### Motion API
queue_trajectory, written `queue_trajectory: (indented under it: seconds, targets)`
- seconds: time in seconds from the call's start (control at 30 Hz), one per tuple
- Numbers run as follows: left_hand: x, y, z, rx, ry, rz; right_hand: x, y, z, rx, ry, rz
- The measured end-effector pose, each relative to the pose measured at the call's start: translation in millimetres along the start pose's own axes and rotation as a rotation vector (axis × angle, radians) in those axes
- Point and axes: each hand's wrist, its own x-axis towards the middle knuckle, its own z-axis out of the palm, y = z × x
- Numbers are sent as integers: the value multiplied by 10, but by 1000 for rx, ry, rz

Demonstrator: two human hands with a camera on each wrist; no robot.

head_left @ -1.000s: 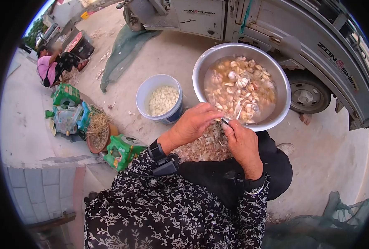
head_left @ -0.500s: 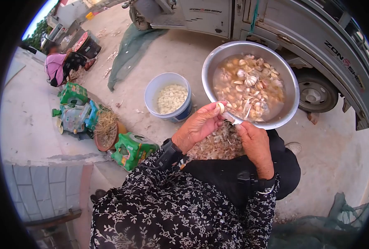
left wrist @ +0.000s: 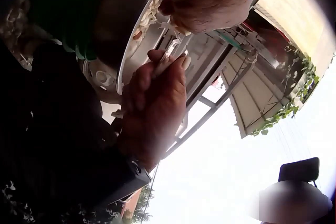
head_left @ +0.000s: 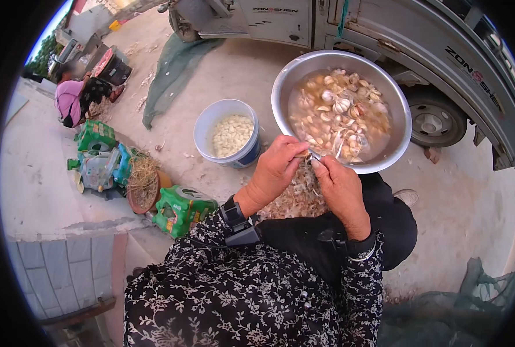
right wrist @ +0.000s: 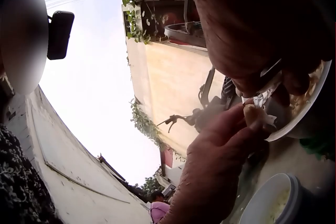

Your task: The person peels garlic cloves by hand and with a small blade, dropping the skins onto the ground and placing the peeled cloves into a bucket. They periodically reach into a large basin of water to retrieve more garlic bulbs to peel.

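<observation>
Garlic clove (right wrist: 254, 115) sits pinched between the thumb and fingers of the left hand (head_left: 273, 172), loose white skin hanging beside it, just past the near edge of a wide metal basin (head_left: 281, 98). Right hand (head_left: 342, 191) is curled round a small knife (left wrist: 167, 60), its blade close up against the clove — whether the edge is cutting in, I cannot tell. Both hands meet above a heap of papery skins (head_left: 299, 196) lying in front of the person's dark trousers. Inside the basin, cloudy brownish water holds many unpeeled cloves, with a few whole garlic bulbs (head_left: 341, 106) near the middle. Left of the basin, and apart from it, stands a pale blue bucket (head_left: 204, 133) with peeled white cloves (head_left: 232, 136) in it. Farther left are a terracotta pot (head_left: 164, 180) with dry straw (head_left: 143, 172) and a green wrapped pack (head_left: 182, 209) beside it. Behind the basin a grey vehicle (head_left: 275, 26) is parked, and a green net (head_left: 176, 72) lies on the concrete — beyond it, at the upper left, another person in a pink top (head_left: 70, 99) sits low near a dark tub (head_left: 116, 69).
</observation>
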Motion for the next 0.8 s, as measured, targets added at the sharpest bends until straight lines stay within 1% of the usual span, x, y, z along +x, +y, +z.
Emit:
queue_trajectory:
  seconds: [0.03,0.07,0.13,0.2,0.27,0.33,0.37,0.4,0.43,0.47,0.5,0.53,0.57,0.6,0.63,0.67,0.7,0.73,0.77,0.8]
  targets:
    - [0,9,10,61,17,40,5,11,20,-7,10,6]
    - [-4,8,25,59,16,41,11,23,33,-15,21,12]
    - [-16,7,51,119,42,114,11,44,42,-6,26,10]
    - [-13,42,12,89,6,83,5,71,38,6,30,9]
    - [-22,36,1,64,-28,49,-1,125,19,176,-12,39]
    - [-17,-2,-11,-525,-97,-354,-17,139,-38,171,-27,54]
    - [-1,-11,-41,-517,-92,-353,-15,136,-59,164,-36,67]
    - [26,-5,-85,-710,-93,-494,-17,128,-63,170,-38,59]
    - [40,-4,-120,-904,-92,-635,-31,119,-64,55,-29,78]
    - [39,-14,-135,-899,-89,-634,-46,114,-60,-62,-18,98]
    - [35,-27,-134,-916,-62,-634,-58,118,-46,-147,-18,76]
    - [32,-39,-129,-935,-37,-635,-54,123,-31,-147,-17,75]
    - [27,-51,-133,-936,-38,-634,-54,131,-16,-80,19,43]
    - [19,-67,-143,-741,-66,-576,-54,118,-17,-13,54,12]
    - [17,-72,-148,-547,-93,-516,-51,95,-25,-15,55,13]
    - [17,-57,-146,-549,-94,-516,-43,58,-35,40,42,-5]
    - [17,-22,-150,-333,-64,-305,-37,24,-36,96,28,-22]
    - [14,-2,-146,-116,-34,-94,-34,12,-25,95,28,-18]
    - [12,-6,-133,-120,-36,-94,-31,4,-16,78,5,-17]
    - [16,-14,-116,-73,-26,-12,-26,-2,-11,61,-18,-16]
